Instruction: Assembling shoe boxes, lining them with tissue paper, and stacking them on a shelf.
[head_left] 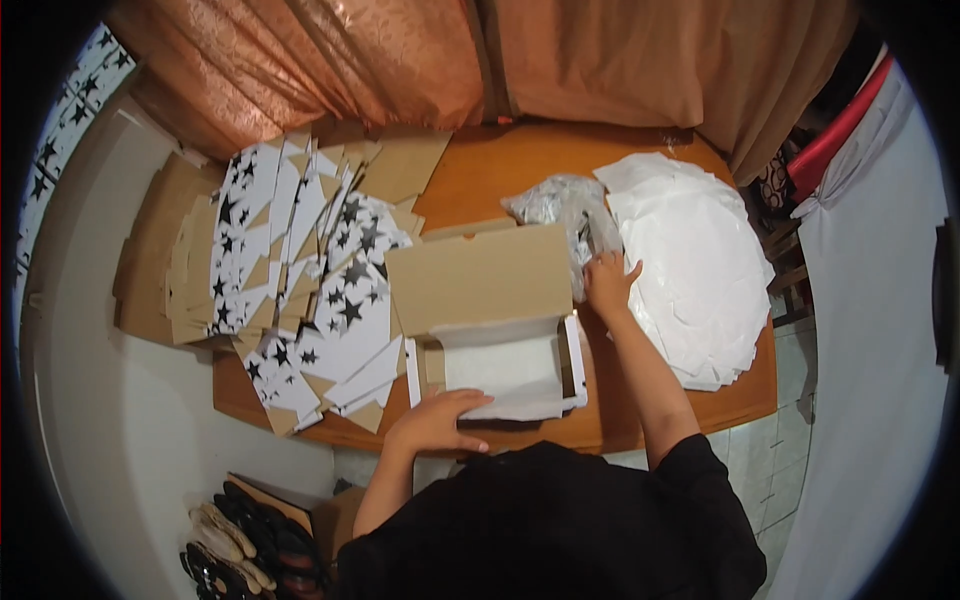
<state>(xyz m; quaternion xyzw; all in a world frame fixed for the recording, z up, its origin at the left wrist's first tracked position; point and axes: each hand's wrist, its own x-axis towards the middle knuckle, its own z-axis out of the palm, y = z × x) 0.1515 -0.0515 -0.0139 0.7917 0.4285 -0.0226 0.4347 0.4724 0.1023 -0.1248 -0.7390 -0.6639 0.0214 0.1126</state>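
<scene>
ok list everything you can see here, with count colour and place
table: one, orange-brown wood, centre
open box: one, brown card with white paper lining, table front
flat boxes: a pile, white with black stars and brown card, table left
paper sheets: a stack, white, table right
plastic bag: one, clear and crinkled, between box and sheets
curtain: orange, behind table
shoes: several, dark and light, floor lower left
left hand: on the box's front edge
right hand: at the bag, beside the sheets
</scene>
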